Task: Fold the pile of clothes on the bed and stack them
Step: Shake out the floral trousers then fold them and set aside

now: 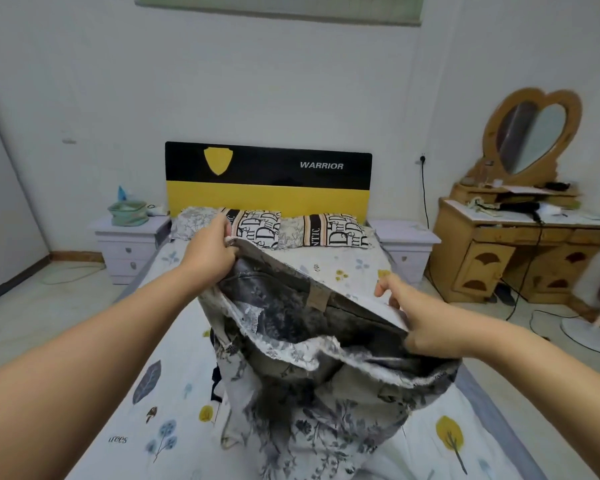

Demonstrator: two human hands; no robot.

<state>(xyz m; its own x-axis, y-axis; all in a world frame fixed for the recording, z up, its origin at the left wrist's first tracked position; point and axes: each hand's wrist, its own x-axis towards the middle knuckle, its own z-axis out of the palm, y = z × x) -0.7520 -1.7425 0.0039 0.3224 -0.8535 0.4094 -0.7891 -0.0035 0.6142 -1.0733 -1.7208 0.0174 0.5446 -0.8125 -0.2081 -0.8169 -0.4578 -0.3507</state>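
Grey-and-white floral garment (pixel 312 348), crumpled, lifted above the leaf-print bed (pixel 174 403)

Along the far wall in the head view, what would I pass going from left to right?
Left nightstand → headboard → right nightstand → wooden dresser with its heart-shaped mirror.

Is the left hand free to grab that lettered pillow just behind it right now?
Probably not: the left hand grips the floral garment held up with the right hand. The lettered pillow lies uncovered beyond, but it must let go first.
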